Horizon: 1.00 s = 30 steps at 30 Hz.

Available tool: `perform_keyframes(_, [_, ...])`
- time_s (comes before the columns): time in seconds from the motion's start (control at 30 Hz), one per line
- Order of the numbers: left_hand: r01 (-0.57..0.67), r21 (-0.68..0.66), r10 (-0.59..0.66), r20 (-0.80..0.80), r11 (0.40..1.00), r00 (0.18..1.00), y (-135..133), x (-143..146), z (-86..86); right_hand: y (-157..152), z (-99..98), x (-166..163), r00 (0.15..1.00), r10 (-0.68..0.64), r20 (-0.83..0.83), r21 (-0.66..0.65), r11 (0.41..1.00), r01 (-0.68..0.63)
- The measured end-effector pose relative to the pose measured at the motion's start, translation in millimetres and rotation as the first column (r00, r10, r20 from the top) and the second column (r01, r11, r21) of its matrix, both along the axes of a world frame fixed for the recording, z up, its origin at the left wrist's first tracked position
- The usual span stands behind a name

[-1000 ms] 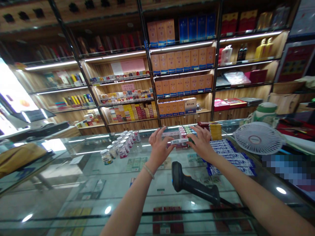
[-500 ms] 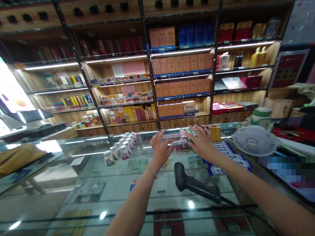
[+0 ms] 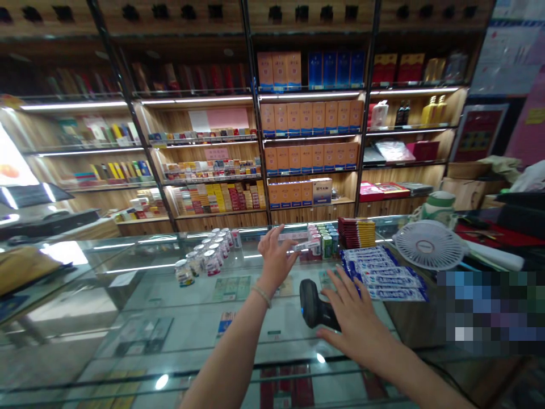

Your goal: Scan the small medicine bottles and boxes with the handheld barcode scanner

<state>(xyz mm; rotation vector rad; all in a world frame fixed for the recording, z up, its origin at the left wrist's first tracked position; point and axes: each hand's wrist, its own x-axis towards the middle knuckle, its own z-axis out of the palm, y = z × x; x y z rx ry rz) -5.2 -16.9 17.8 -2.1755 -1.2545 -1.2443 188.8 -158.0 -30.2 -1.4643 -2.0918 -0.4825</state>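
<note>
My left hand point(image 3: 275, 255) pinches one end of a slim white pack point(image 3: 304, 246) between thumb and fingers, holding it above the glass counter point(image 3: 187, 307). What is printed on the pack is too small to read. Over the handle of a black barcode scanner point(image 3: 309, 304), my right hand point(image 3: 355, 324) is open with fingers spread. The scanner lies on the glass, its head pointing left and most of its handle hidden by that hand. Whether the palm touches it I cannot tell. Small pink and green containers point(image 3: 327, 245) stand just behind the white pack.
Rows of small lidded jars point(image 3: 212, 263) stand at left on the counter. To the right are blue-and-white packets point(image 3: 383, 275), red-and-yellow packs point(image 3: 356, 234), a white fan point(image 3: 429, 245) and a green-lidded jug point(image 3: 438, 205). Behind the counter, shelves hold boxed goods point(image 3: 300, 159).
My right hand has come away from near the white pack, down and towards me, to above the scanner. My left hand still holds the pack in nearly the same place. The view shifted slightly.
</note>
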Motion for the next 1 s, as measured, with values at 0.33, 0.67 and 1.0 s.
perform_keyframes(0.33, [-0.016, 0.004, 0.016, 0.024, 1.000, 1.000, -0.7, -1.2, 1.4, 2.7, -5.6, -10.6, 1.000, -0.020, -0.018, 0.019, 1.000, 0.021])
perform_keyframes(0.67, [-0.039, 0.023, 0.038, 0.058, 0.999, 0.998, 2.5, -4.0, -0.9, -5.4, 21.8, 5.2, 0.938, 0.132, -0.319, 0.116, 0.988, -0.099])
perform_keyframes(1.0, [-0.065, 0.039, 0.063, 0.060, 0.997, 0.996, 2.7, -5.9, -0.8, -3.1, 45.7, 10.0, 0.822, 0.104, -0.560, -0.150, 0.963, -0.224])
